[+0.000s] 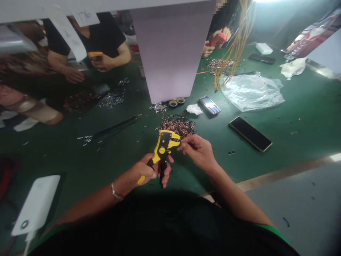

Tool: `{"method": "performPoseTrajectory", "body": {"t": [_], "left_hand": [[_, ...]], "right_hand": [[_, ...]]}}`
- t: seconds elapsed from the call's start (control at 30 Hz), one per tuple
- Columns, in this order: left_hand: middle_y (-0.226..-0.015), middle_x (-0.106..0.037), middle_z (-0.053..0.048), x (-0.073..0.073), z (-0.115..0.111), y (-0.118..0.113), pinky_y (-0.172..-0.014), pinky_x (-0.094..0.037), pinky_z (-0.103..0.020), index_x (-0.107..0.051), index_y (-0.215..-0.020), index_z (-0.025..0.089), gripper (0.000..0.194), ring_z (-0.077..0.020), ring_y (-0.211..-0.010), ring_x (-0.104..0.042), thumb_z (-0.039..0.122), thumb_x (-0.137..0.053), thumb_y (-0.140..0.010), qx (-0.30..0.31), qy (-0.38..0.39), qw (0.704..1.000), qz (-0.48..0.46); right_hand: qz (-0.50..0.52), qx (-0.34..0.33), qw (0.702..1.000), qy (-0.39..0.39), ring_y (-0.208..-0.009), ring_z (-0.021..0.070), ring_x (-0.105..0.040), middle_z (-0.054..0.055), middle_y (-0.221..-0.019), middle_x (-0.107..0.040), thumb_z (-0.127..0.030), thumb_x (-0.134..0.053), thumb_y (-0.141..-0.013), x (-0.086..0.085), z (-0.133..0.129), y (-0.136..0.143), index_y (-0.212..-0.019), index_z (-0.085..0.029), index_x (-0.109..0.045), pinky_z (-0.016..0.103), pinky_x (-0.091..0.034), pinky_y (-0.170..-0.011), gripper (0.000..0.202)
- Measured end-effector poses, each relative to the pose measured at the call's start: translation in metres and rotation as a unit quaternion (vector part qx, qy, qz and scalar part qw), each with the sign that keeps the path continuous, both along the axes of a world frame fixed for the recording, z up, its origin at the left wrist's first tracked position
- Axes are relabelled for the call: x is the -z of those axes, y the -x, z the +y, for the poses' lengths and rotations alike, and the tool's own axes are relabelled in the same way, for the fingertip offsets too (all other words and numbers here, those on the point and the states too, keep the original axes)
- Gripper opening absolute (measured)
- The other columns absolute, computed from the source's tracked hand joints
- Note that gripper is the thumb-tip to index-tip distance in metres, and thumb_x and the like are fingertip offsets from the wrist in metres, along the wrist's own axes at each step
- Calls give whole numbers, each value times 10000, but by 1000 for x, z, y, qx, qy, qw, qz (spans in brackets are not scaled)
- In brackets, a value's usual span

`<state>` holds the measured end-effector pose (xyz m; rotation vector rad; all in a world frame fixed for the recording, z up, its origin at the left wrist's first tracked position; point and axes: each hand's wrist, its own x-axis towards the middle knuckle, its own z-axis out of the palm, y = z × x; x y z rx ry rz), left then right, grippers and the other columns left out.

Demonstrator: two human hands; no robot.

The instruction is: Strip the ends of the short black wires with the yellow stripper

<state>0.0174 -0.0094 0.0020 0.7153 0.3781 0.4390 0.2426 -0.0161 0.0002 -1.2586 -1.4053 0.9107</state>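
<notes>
My left hand [145, 170] is wrapped round the handles of a yellow and black wire stripper [162, 150]. The tool's jaws point right, over the near edge of a pile of small copper-coloured and black pieces [178, 125]. At the jaws, my right hand [199, 151] has its thumb and forefinger pinched together. Whatever lies between those fingertips is too small to make out. Behind the pile are a heap of silvery bits [159, 107] and two small dark round containers [177, 102].
Thin black wires [114, 128] lie on the green table [119, 156] at left. A keypad phone [210, 105], a smartphone [250, 133] and a plastic bag [253, 92] are at right. A white power bank [37, 204] lies near left. Other people's hands hold tools across the table.
</notes>
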Motion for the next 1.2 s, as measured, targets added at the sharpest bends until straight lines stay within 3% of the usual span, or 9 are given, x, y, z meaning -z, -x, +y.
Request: {"method": "performPoseTrajectory", "body": {"t": [0.7,1.2], "left_hand": [[-780,-641,-57,-4,-1,0,-568,-557,-361,-641,-1041,93,493,-185,-612,-622,80,-593,-551,1,-6,1000,7],[-724,-647,-36,-8,-4,-3,-506,-556,-319,-641,-992,101,339,-154,-545,-610,122,-692,-657,-14,-3,1000,15]], "right_hand": [[46,-18,999,7,-505,112,-581,1,-652,-699,-237,-605,-812,0,0,1,-776,-213,-599,269,-470,-519,43],[69,-23,997,27,-503,112,-580,0,-639,-699,-268,-609,-808,2,1,2,-770,-222,-584,270,-469,-512,64]]}}
